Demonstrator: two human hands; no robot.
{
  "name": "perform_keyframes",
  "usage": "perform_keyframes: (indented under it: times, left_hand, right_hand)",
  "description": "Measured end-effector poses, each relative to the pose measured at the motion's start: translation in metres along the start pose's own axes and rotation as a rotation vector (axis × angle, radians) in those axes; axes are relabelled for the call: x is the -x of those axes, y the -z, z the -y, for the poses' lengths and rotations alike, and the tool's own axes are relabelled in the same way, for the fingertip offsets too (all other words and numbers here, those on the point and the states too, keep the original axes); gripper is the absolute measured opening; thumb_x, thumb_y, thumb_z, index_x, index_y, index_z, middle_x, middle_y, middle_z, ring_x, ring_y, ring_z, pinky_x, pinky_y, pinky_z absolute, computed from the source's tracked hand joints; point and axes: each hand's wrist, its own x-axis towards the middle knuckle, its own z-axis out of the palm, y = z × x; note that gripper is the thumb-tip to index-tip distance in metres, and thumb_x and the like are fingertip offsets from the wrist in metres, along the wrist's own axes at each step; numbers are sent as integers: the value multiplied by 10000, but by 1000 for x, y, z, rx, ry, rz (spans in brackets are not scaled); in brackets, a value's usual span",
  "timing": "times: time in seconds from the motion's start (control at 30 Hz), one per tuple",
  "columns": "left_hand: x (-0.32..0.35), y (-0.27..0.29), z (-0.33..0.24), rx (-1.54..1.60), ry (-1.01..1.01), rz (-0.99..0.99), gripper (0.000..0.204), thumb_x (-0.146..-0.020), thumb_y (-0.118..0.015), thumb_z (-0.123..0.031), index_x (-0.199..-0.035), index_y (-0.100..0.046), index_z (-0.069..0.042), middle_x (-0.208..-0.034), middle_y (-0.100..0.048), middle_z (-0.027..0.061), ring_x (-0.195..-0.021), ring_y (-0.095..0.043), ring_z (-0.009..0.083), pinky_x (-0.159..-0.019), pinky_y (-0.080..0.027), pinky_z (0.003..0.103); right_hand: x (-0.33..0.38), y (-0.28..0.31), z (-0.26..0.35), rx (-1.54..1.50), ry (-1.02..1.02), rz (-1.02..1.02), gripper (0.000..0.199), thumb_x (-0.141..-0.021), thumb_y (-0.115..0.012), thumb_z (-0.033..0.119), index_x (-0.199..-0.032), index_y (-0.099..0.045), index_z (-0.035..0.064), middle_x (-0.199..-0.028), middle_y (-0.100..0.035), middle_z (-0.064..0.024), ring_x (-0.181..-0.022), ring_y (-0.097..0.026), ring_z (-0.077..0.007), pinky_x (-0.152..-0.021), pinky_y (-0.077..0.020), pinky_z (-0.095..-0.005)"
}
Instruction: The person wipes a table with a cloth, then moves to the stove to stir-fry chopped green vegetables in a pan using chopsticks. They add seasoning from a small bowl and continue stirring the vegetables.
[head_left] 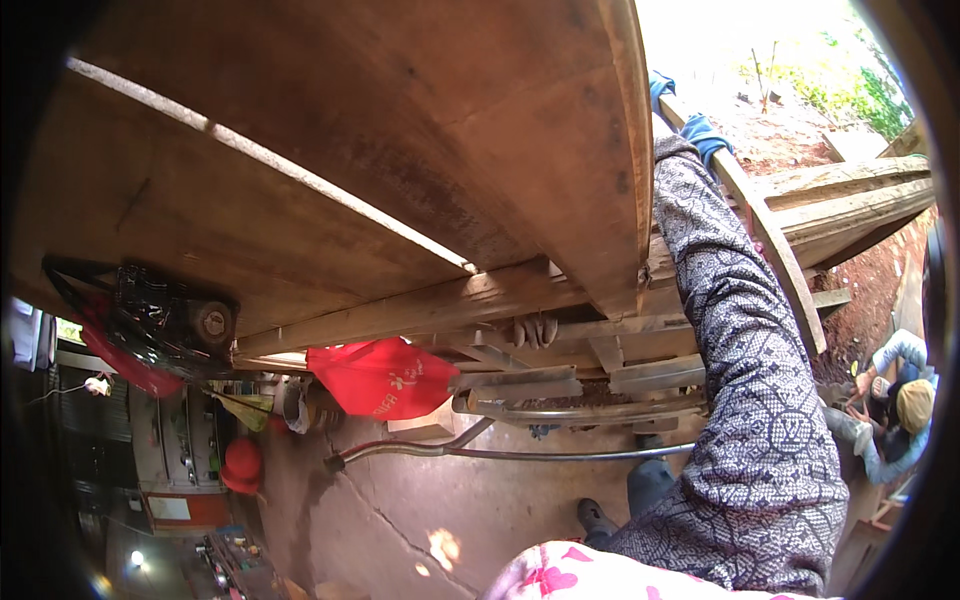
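My right arm, in a black-and-white patterned sleeve, reaches up along the right side. At its end my right hand [704, 137], in what looks like a blue-fingered glove, is closed round a long wooden slat [786, 265]. Beside this arm, a broad wooden panel [520, 130] of brown boards fills the upper left, tilted, with a bright gap between boards. A wooden rail [400, 312] runs along its lower edge. Greyish fingertips [535, 332] hang below that rail; their arm is hidden, and whose they are I cannot tell. My left hand is not in view.
A red cloth [385, 378] hangs under the rail, near a curved metal tube [560, 453]. A black plastic bag [175, 310] lies at the left. Rough timber [850, 200] is stacked at right. A person in a cap [912, 405] crouches at the far right. Below is a cracked concrete floor [360, 540].
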Motion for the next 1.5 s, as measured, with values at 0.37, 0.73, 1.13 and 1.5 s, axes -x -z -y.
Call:
perform_keyframes:
  times: [0.37, 0.73, 1.13, 1.5]
  left_hand:
    - [12, -32, 26, 69, -66, 86, 264, -815, -670, -19, -1079, -685, -13, -1007, -662, 54, -950, -614, 155, -867, -483, 263]
    - [-18, -26, 94, 283, -32, 120, 274, -797, -670, -15, -1070, -688, -20, -1002, -665, 48, -952, -615, 164, -878, -485, 273]
    - [14, 149, 228, 263, -493, 8, 362, -884, -748, -329, -1026, -703, 1, -905, -696, 60, -887, -632, 167, -836, -497, 291]
    - [149, 402, 509, 270, -676, -189, 1064, -864, -765, -394, -1611, -42, -166, -1010, -705, 203, -942, -709, 296, -879, -532, 387]
  right_hand:
    - [-38, 110, 82, -222, 129, -233, 297, -973, -542, 155, -1206, -628, -8, -1202, -648, -129, -1122, -585, -233, -1090, -425, -429]
    - [43, 267, 266, -855, 451, -294, 308, -971, -535, 126, -1227, -613, -27, -1239, -638, -141, -1164, -576, -241, -1114, -403, -432]
    - [356, 171, 530, -1647, 495, 544, 322, -969, -528, 94, -1250, -595, -48, -1279, -627, -154, -1210, -567, -251, -1141, -379, -436]
    - [958, -63, 719, -2286, -525, 1801, 336, -967, -522, 65, -1271, -580, -67, -1316, -617, -166, -1252, -558, -260, -1166, -357, -439]
